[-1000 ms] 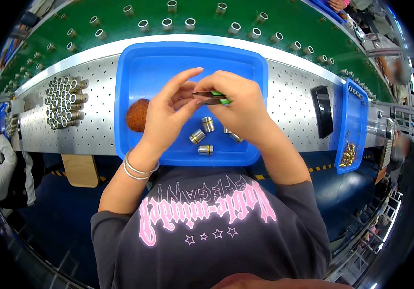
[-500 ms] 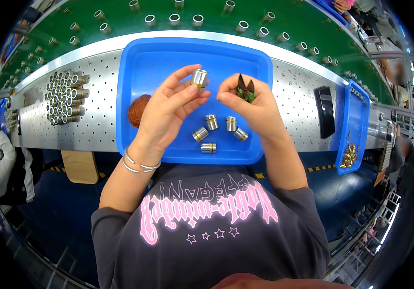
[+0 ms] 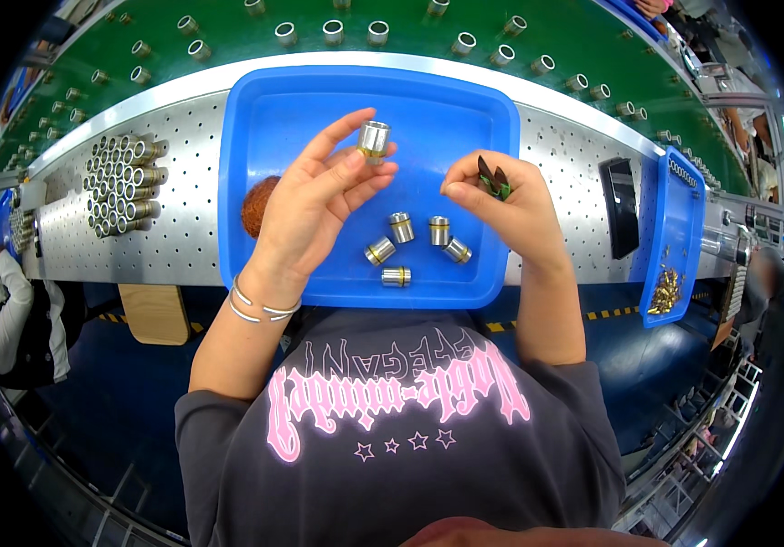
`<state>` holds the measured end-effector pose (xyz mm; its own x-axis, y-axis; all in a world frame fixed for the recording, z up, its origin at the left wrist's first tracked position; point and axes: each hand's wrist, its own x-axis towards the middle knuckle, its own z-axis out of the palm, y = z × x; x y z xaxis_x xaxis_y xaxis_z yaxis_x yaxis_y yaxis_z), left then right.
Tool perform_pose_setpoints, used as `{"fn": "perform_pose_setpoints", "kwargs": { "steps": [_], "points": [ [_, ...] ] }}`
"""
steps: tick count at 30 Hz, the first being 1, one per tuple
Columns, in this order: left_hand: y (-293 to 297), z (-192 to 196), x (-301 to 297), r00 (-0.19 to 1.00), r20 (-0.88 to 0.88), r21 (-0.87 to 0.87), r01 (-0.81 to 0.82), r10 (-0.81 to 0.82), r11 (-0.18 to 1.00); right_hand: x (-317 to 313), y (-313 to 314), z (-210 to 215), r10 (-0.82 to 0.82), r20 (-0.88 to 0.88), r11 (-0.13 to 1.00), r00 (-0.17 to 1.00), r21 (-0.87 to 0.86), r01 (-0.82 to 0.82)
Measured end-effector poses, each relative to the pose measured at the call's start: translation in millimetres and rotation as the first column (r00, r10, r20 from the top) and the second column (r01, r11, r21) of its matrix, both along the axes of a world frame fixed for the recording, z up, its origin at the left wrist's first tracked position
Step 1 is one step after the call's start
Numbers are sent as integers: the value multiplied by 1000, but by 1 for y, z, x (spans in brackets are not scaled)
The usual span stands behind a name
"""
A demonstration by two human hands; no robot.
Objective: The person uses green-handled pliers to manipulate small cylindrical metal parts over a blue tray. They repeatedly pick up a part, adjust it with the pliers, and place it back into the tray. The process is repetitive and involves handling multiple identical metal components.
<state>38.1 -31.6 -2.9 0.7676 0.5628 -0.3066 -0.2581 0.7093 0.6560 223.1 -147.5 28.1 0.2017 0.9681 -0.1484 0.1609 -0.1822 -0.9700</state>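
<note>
My left hand (image 3: 324, 190) holds a shiny metal sleeve (image 3: 375, 137) upright between thumb and fingers, over the blue tray (image 3: 233, 164). A yellowish band rings its lower part. To the right, my right hand (image 3: 512, 205) is closed round a small tool with two dark pointed tips and green grips (image 3: 494, 180); thumb and forefinger are pinched together, and anything tiny between them cannot be made out. Below and between the hands, several similar banded sleeves (image 3: 400, 228) lie or stand in the tray. A brown fibrous ball (image 3: 258, 208) sits at the tray's left, partly behind my left wrist.
On the perforated metal table (image 3: 193, 155), many sleeves (image 3: 121, 185) are grouped at left. A black phone-like slab (image 3: 619, 208) lies at right, beside a smaller blue tray (image 3: 655, 314) holding brassy pieces (image 3: 667, 290). Sleeves stand on the green belt (image 3: 246, 50). A person's sleeve (image 3: 5, 319) shows far left.
My right hand has moved right, away from the held sleeve, with the pointed tool still in it. My left hand has lifted slightly toward the far side with the sleeve.
</note>
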Motion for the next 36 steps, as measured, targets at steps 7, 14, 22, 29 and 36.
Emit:
{"fn": "perform_pose_setpoints", "kwargs": {
  "steps": [7, 14, 22, 29, 36],
  "points": [
    [-16, 7, 5, 990, -128, 552, 114, -52, 826, 1, 18, 13, -28, 367, 994, 930, 110, -13],
    [-20, 6, 2, 982, -133, 439, 181, -136, 880, 2, 22, 9, 49, 387, 991, 921, 96, -93],
    [-15, 8, 4, 993, -105, 177, 62, -44, 982, -3, 15, 5, -25, -56, 988, 998, 152, 34],
    [-16, 6, 5, 997, -73, 186, 15, -1, 982, -16, 19, 6, 8, -146, 974, 989, 226, 26],
    [-19, 0, 7, 995, -103, 344, 50, -15, 938, -20, 29, 4, -51, -266, 967, 963, 226, 114]
  ]
}}
